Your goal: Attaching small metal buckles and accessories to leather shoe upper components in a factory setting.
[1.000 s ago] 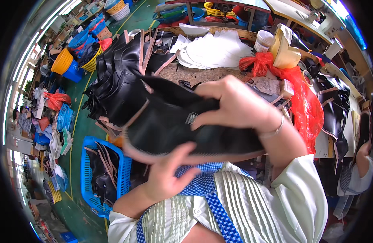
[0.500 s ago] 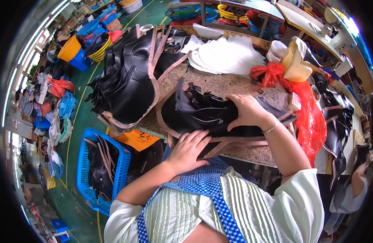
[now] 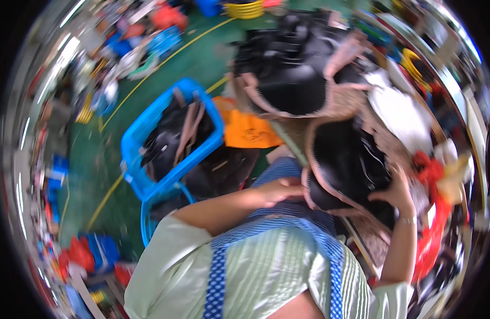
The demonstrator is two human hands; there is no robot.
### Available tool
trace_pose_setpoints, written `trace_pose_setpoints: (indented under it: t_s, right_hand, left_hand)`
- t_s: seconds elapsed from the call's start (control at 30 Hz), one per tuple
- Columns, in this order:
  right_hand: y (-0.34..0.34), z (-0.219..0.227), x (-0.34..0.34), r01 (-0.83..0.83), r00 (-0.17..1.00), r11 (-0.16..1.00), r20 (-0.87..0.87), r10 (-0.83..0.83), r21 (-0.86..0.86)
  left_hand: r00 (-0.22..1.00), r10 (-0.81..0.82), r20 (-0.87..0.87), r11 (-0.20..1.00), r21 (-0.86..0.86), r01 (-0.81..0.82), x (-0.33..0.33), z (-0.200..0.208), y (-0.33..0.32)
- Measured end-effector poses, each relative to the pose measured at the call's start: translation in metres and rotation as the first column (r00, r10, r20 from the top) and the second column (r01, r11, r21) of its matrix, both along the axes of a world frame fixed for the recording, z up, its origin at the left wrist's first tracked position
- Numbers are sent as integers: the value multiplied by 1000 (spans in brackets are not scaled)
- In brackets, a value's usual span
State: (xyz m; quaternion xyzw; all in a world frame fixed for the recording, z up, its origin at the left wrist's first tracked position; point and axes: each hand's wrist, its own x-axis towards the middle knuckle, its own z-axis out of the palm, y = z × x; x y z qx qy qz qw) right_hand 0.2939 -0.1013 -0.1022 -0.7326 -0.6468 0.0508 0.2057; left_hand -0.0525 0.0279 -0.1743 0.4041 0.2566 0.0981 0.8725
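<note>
both hands are at a small stack of black pieces with pinkish toothed edging (image 3: 351, 159), lying on the near part of the speckled worktable (image 3: 384, 126), front right of the body. right hand (image 3: 398, 192): thumb and fingers spread well apart over the stack's right-hand side, a bracelet (image 3: 408, 219) on that wrist. left hand (image 3: 277, 192): thumb and fingers point at the left edge of the lowest piece, right beside it; can't tell whether they pinch the edging or only touch it (frame is motion-blurred, fine detail lost). stack is uneven: the lower piece sticks out toward the body from under the upper one.

beyond it, a bigger heap of black pieces (image 3: 290, 69) with the same edging, apart from the small stack. white cut pieces (image 3: 399, 109) to the right of that heap. red plastic bag (image 3: 430, 250) hangs at the right side, yellowish block (image 3: 452, 186) near its top. left of the table: blue basket (image 3: 189, 166) with black pieces and pinkish strips inside, orange sheet (image 3: 250, 129) just beside its rim.
</note>
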Motion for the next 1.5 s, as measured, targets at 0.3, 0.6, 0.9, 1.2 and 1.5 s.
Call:
trace_pose_setpoints:
  t_s: [0.3,0.6,0.9,1.2,1.5]
  right_hand:
    - [-53,67,-90,-169,983,974,45,178,-154]
    - [21,126,-185,-424,906,844,141,400,329]
    - [80,116,-202,-467,884,751,266,384,467]
    - [27,22,-154,-193,965,977,-164,206,89]
    - [-42,-20,-45,470,874,848,5,-486,247]
  left_hand:
    - [946,82,314,953,-304,19,3,42,-4]
    - [723,497,480,829,-17,-559,-78,109,57]
    - [2,937,350,-13,41,-999,-344,33,122]
    - [-405,810,-424,413,903,-118,-432,-180,179]
    - [-912,389,-133,46,991,-125,-417,-112,190]
